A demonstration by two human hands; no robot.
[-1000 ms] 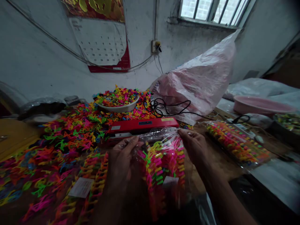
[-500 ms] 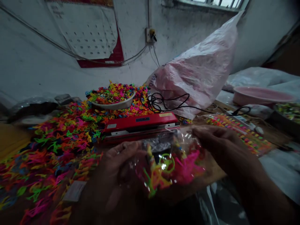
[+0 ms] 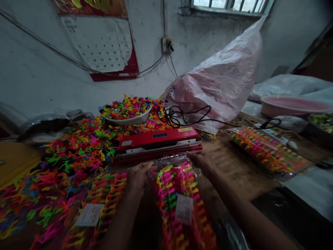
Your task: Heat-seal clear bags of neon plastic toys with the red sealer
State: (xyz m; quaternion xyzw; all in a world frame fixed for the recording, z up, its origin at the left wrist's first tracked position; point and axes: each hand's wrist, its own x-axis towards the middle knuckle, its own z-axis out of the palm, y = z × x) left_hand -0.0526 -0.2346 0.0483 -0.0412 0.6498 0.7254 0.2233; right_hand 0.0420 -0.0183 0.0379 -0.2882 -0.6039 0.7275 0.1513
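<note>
With left hand (image 3: 138,177) and right hand (image 3: 202,162), pinching the clear bag of plastic pieces (image 3: 173,194) by its top corners just before the red bar sealer (image 3: 160,141), probably lining up the edge; next, requires keeping it taut and level.

A calendar (image 3: 106,47) with a red backing and a gold-patterned top hangs on the scuffed white wall (image 3: 31,80), a cable (image 3: 45,41) sagging across its lower part, and to its right sits a socket (image 3: 164,45) with a plug in it. Below the barred window (image 3: 219,3), a pinkish translucent sack (image 3: 215,80) rises to a peak. At far right, a pink basin (image 3: 283,109) stands before pale plastic sheeting (image 3: 291,85).
</note>
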